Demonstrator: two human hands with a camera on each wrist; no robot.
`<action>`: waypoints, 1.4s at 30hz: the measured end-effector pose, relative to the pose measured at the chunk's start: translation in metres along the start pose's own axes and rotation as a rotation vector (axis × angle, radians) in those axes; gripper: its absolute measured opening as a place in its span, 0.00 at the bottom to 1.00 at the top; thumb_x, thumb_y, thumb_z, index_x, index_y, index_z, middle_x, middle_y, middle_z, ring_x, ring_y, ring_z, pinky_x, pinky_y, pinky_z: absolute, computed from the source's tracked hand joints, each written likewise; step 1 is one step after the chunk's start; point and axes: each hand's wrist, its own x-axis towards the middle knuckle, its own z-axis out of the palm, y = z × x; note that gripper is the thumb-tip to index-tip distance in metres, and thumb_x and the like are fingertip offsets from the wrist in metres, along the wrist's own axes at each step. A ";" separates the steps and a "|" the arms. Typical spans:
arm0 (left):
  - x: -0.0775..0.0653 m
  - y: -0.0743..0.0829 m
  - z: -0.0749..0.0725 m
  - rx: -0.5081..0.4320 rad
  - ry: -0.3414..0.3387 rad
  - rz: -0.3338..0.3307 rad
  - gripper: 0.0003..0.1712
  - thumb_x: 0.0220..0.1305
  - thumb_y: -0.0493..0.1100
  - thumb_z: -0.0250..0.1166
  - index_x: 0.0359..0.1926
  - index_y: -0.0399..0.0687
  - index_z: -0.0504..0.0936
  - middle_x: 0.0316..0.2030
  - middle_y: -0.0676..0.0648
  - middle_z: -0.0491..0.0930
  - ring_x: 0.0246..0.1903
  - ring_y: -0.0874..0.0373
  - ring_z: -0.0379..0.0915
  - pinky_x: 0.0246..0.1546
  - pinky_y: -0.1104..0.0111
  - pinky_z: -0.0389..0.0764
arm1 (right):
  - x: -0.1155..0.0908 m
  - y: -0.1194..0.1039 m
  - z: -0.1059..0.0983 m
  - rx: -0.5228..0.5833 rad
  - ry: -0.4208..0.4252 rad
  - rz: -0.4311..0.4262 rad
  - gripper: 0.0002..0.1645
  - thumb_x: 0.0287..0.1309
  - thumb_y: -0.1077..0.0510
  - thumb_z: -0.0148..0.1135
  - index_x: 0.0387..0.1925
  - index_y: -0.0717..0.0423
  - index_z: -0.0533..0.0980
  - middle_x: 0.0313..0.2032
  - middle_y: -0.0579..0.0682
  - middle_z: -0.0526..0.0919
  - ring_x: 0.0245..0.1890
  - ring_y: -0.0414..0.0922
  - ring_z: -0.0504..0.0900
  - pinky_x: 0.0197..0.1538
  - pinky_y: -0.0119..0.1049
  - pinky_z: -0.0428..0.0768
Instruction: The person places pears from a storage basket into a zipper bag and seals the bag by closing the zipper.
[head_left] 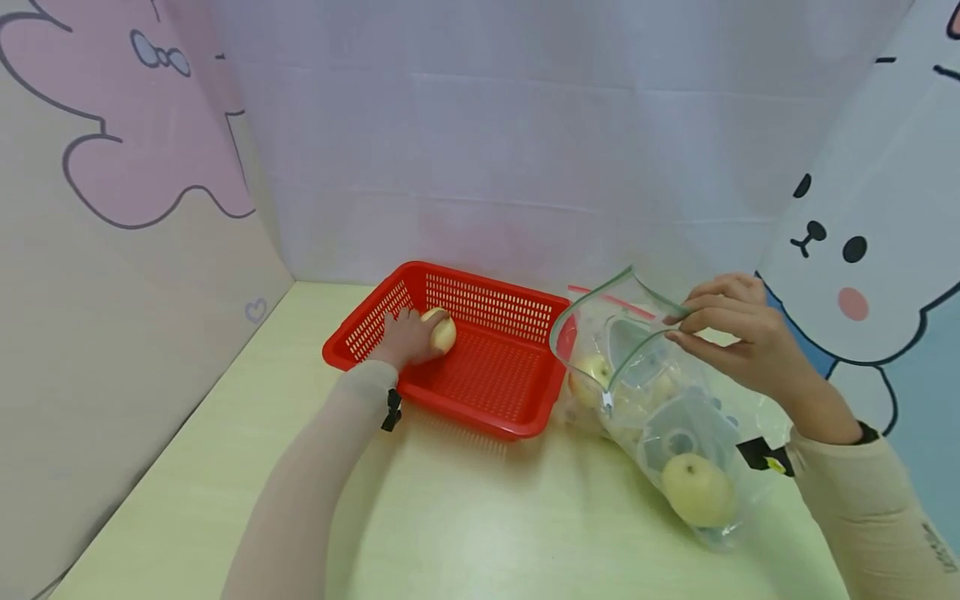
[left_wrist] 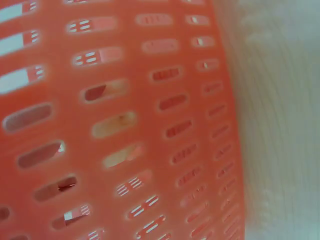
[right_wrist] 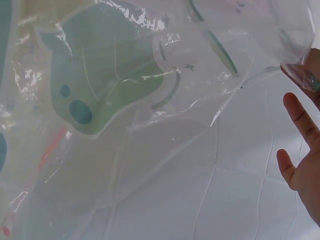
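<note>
In the head view my left hand reaches over the near left rim of a red plastic basket. It grips a pale yellow apple inside, its fingers partly covering the fruit. The left wrist view is filled by the slotted basket wall, and my left hand does not show there. My right hand pinches the green-edged mouth of a clear zip bag, which gapes towards the basket. Inside the bag lie several yellow apples. In the right wrist view, the bag's printed film hangs beside my fingers.
The bag leans against the basket's right end on a pale wood-look table. A white cloth wall stands close behind the basket. Cartoon-printed panels rise at the left and the right.
</note>
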 end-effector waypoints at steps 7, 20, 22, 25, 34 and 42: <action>-0.003 0.004 -0.004 0.007 -0.021 0.077 0.32 0.66 0.53 0.59 0.71 0.64 0.68 0.56 0.30 0.70 0.59 0.35 0.63 0.59 0.36 0.59 | 0.002 -0.002 0.001 0.003 -0.006 0.007 0.30 0.67 0.41 0.61 0.15 0.55 0.75 0.19 0.51 0.77 0.33 0.52 0.73 0.54 0.39 0.60; -0.002 0.007 -0.005 -0.071 -0.012 0.219 0.34 0.60 0.54 0.65 0.69 0.67 0.70 0.52 0.39 0.72 0.54 0.45 0.66 0.60 0.38 0.58 | 0.000 -0.004 0.006 0.018 -0.025 0.012 0.29 0.66 0.41 0.61 0.16 0.55 0.76 0.20 0.50 0.79 0.34 0.50 0.74 0.55 0.40 0.58; -0.005 0.011 -0.012 -0.119 0.075 0.247 0.33 0.60 0.53 0.66 0.67 0.66 0.72 0.50 0.40 0.73 0.52 0.47 0.66 0.57 0.41 0.61 | 0.000 -0.003 0.006 0.018 -0.029 0.016 0.29 0.66 0.41 0.61 0.16 0.55 0.77 0.21 0.50 0.79 0.35 0.49 0.74 0.55 0.41 0.58; -0.011 0.022 -0.031 -0.184 0.201 0.302 0.33 0.58 0.51 0.70 0.66 0.65 0.74 0.51 0.40 0.74 0.54 0.47 0.66 0.54 0.46 0.61 | -0.001 -0.002 0.006 0.018 -0.026 0.016 0.29 0.66 0.41 0.61 0.16 0.55 0.77 0.21 0.50 0.79 0.35 0.49 0.74 0.55 0.40 0.58; -0.043 0.073 -0.081 -0.238 0.470 0.567 0.31 0.56 0.47 0.72 0.63 0.61 0.75 0.54 0.38 0.72 0.55 0.47 0.67 0.55 0.48 0.58 | 0.001 -0.002 0.005 0.023 -0.017 0.015 0.29 0.65 0.41 0.62 0.17 0.56 0.77 0.21 0.51 0.79 0.35 0.50 0.74 0.55 0.40 0.58; -0.059 0.125 -0.091 -0.180 0.549 0.818 0.28 0.56 0.49 0.71 0.60 0.61 0.79 0.54 0.39 0.72 0.56 0.49 0.66 0.49 0.55 0.67 | 0.005 -0.006 0.008 0.020 0.001 -0.013 0.29 0.66 0.42 0.61 0.16 0.57 0.77 0.20 0.50 0.78 0.33 0.52 0.74 0.53 0.39 0.59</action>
